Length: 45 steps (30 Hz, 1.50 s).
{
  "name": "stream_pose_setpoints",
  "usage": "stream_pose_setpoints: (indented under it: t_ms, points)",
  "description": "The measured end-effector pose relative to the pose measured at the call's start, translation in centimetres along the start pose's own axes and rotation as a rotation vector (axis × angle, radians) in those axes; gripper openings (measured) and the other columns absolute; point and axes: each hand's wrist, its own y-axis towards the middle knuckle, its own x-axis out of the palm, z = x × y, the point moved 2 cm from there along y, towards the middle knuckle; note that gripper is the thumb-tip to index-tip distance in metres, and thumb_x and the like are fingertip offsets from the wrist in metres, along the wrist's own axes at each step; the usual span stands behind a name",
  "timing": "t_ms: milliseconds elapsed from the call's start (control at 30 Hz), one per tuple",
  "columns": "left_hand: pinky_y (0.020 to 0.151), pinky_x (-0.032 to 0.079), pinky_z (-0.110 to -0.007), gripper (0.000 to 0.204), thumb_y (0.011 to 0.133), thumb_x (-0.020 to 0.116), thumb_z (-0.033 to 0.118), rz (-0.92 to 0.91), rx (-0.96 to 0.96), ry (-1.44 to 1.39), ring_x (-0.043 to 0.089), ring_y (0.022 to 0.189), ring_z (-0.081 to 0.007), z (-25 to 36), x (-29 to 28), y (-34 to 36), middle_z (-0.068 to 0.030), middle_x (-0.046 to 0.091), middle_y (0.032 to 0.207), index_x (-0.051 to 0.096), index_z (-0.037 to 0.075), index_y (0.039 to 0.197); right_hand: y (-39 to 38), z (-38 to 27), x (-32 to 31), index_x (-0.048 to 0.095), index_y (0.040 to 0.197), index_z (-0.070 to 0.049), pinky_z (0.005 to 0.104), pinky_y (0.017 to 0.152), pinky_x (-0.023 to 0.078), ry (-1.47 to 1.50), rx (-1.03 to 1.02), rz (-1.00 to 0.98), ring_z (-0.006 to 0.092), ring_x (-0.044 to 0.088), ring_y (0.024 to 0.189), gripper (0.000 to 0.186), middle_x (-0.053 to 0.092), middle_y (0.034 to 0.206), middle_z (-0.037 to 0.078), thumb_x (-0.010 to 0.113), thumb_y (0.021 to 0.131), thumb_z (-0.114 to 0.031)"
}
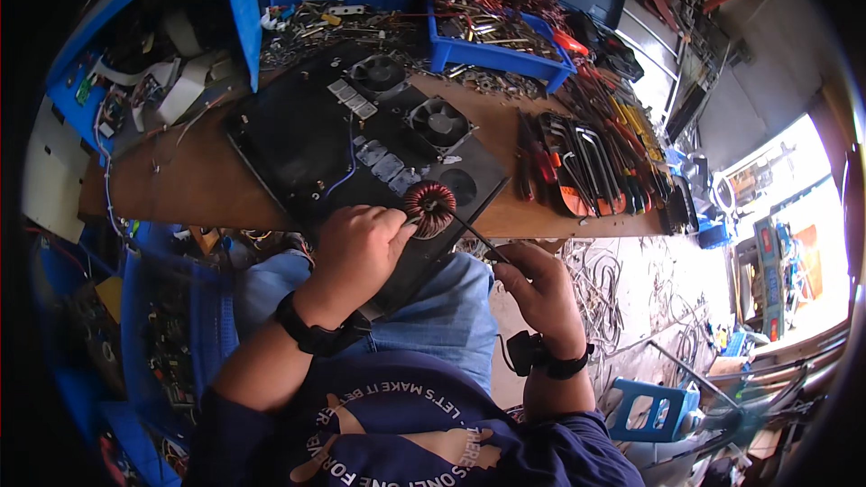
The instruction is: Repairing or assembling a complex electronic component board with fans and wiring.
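Note:
A ring-shaped coil wound with reddish copper wire [430, 205] stands on the near right part of a black metal panel [289, 140]. My left hand [359, 239] is closed, with thumb and forefinger against the coil's left side. In my right hand [541, 287] is a thin dark rod-shaped tool [476, 235], its far end reaching the coil's right side. My fingers hide the tool's near end. The panel also carries two black fans [439, 123], pale rectangular patches [386, 163] and a loose blue wire [350, 162]. Its near end lies over my lap.
Beneath the panel is a brown wooden bench [189, 171]. Hand tools [586, 158] lie in a dense row at its right. A blue tray [496, 56] of metal scraps stands behind, beside a heap of small parts [325, 36]. Blue crates [162, 325] flank me on the left.

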Motion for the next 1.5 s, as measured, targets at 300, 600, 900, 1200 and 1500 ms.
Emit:
stream_pose_setpoints:
  t_ms: [300, 600, 900, 1200, 1500]
  points:
    - [0.064, 0.046, -0.045, 0.015, 0.083, 0.066, 0.011, -0.012, -0.016, 0.015, 0.06, 0.072, -0.0353, 0.4, 0.0, 0.2, -0.0142, 0.061, 0.071, 0.057, 0.004, 0.074, 1.2, 2.0, -0.3, 0.068, 0.094, 0.003, 0.0245, 0.057, 0.044, 0.173, 0.161, 0.081, 0.0092, 0.055, 0.062, 0.019, 0.062, 0.069, 0.004, 0.066, 0.092, -0.015]
    - [0.062, 0.046, -0.044, 0.012, 0.079, 0.069, 0.009, -0.023, 0.071, 0.025, 0.06, 0.07, -0.0333, 0.5, -0.2, -0.3, -0.0125, 0.061, 0.07, 0.058, 0.005, 0.074, 7.9, 2.8, -2.0, 0.062, 0.078, -0.002, 0.0231, 0.045, 0.032, 0.536, 0.221, 0.107, 0.0082, 0.046, 0.048, 0.027, 0.054, 0.06, 0.0, 0.061, 0.096, -0.023]
    - [0.064, 0.047, -0.043, 0.014, 0.08, 0.07, 0.01, -0.039, 0.083, 0.029, 0.06, 0.069, -0.0324, 0.4, 0.0, -0.4, -0.0112, 0.06, 0.071, 0.057, 0.006, 0.075, 14.4, -4.8, 1.7, 0.069, 0.086, 0.0, 0.0368, 0.061, 0.05, -0.328, -0.101, -0.157, 0.0233, 0.066, 0.064, 0.024, 0.066, 0.07, 0.015, 0.066, 0.085, -0.024]
    - [0.066, 0.049, -0.042, 0.016, 0.087, 0.066, 0.016, -0.036, 0.066, 0.062, 0.063, 0.07, -0.0297, 0.1, 0.2, -0.2, -0.0102, 0.061, 0.067, 0.059, 0.007, 0.075, 13.6, -7.8, 6.8, 0.068, 0.091, -0.007, 0.0397, 0.073, 0.055, -0.873, -0.404, -0.331, 0.031, 0.068, 0.085, 0.017, 0.067, 0.091, 0.016, 0.068, 0.075, -0.015]
    - [0.067, 0.05, -0.043, 0.012, 0.078, 0.066, 0.013, 0.016, 0.12, 0.108, 0.064, 0.072, -0.0291, -0.7, 0.6, -0.3, -0.0117, 0.063, 0.069, 0.063, 0.006, 0.069, 11.3, -9.6, 7.5, 0.066, 0.098, -0.009, 0.0374, 0.068, 0.056, -0.871, -0.625, -0.276, 0.0291, 0.068, 0.084, 0.027, 0.058, 0.093, 0.012, 0.067, 0.071, -0.006]
